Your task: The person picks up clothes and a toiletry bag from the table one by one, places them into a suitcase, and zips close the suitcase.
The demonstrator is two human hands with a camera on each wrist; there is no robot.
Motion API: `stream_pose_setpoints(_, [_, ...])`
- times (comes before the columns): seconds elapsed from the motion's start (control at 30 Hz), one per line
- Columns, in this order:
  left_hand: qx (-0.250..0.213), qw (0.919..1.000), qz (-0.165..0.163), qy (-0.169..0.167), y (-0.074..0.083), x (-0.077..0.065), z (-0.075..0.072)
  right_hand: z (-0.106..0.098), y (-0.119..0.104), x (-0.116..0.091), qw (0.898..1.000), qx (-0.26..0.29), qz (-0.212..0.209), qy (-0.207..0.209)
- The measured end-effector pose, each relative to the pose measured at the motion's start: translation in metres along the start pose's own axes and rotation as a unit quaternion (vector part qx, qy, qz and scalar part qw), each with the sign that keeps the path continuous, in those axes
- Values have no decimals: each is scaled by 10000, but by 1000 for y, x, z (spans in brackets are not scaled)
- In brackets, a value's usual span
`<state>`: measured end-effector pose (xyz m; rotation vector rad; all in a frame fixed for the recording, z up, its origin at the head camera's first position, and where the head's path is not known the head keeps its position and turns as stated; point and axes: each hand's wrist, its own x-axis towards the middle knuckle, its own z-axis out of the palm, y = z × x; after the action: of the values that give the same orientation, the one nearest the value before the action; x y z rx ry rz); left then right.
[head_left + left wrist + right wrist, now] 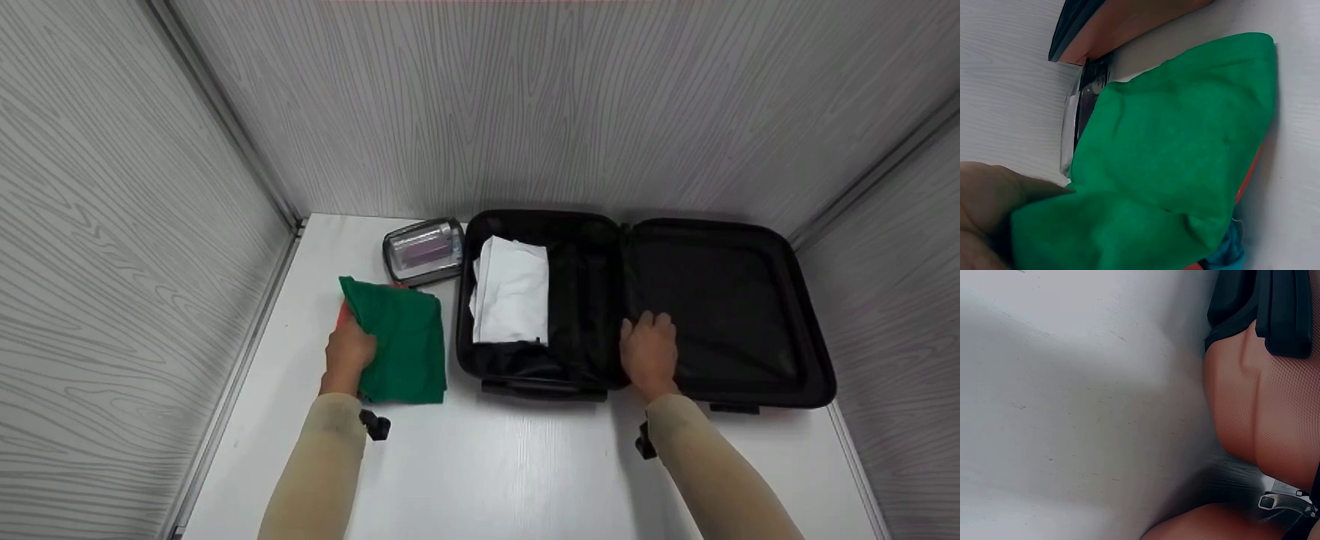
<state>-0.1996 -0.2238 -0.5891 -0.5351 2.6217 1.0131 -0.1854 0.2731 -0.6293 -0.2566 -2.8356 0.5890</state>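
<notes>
At the left, my left hand [350,351] pinches the left edge of a folded green cloth [405,341], with the thumb on top. The left wrist view shows that green cloth [1174,135] folded over near the thumb. Red cloth [1248,177] and teal cloth [1229,250] peek out beneath. My right hand [649,352] rests at the hinge side of an open black-lined suitcase [592,300], its fingers reaching over the edge. A folded white cloth [514,292] lies in the left half. In the right wrist view the suitcase's outer shell [1264,399] is orange-brown.
A clear, dark-edged pouch [424,251] with a purple item inside stands behind the green cloth, against the suitcase. The suitcase lid [720,307] lies spread to the right. Wood-grained panels [487,112] enclose the white table [495,465] at the back and sides.
</notes>
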Motion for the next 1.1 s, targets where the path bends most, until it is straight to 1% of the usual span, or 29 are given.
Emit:
stream_pose_setpoints(0.1, [205,9998,-9,22,1,1,-2,0,1,0,10000,-16,45,-77])
stream_pose_setpoints(0.17, [256,9997,-23,27,2,1,-4,-1,0,0,9999,-23,77,-116])
stream_pose_setpoints(0.37, [184,9998,43,9,-1,5,-6,-1,0,0,9999,-20,112,-60])
stream_pose_setpoints(0.47, [126,9999,48,77,-4,4,-6,-1,0,0,9997,-182,-137,95])
stream_pose_setpoints(0.57, [59,9999,40,96,-3,2,-7,-1,0,0,9985,-315,-370,246])
stream_pose_setpoints(0.6, [32,9999,41,111,-2,1,-7,-1,0,0,9981,-350,-425,277])
stream_pose_setpoints(0.83, [165,9991,234,301,14,-8,-9,1,2,-1,9995,-144,-248,138])
stream_pose_setpoints(0.97, [187,9989,307,289,25,-13,-11,1,1,-1,9996,-135,-218,99])
stream_pose_setpoints(1.1, [169,9990,379,183,34,-19,-15,0,0,-1,9997,-142,-180,39])
